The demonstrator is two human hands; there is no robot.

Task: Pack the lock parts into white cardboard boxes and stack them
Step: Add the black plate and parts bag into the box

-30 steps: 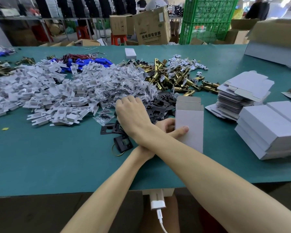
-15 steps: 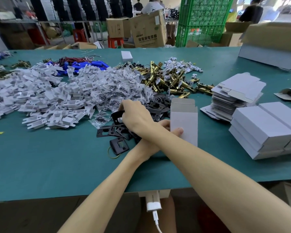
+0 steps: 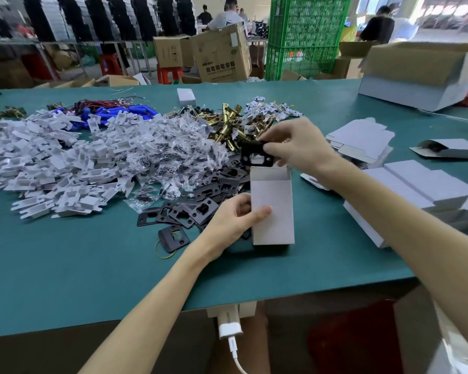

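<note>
Evidently mid-filling: the left hand (image 3: 233,220) clamps fingers and thumb on the box (image 3: 273,209), the right hand (image 3: 295,147) pinches a black plate (image 3: 256,155) just above the box's open top, so the next move likely calls for lowering it squarely inside.

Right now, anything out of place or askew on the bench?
Minor only. A yellow rubber band lies loose under a stray black plate near the front edge, apart from the plate pile. An open white box lies on its side at far right, away from the stacked boxes. No damage visible.
</note>
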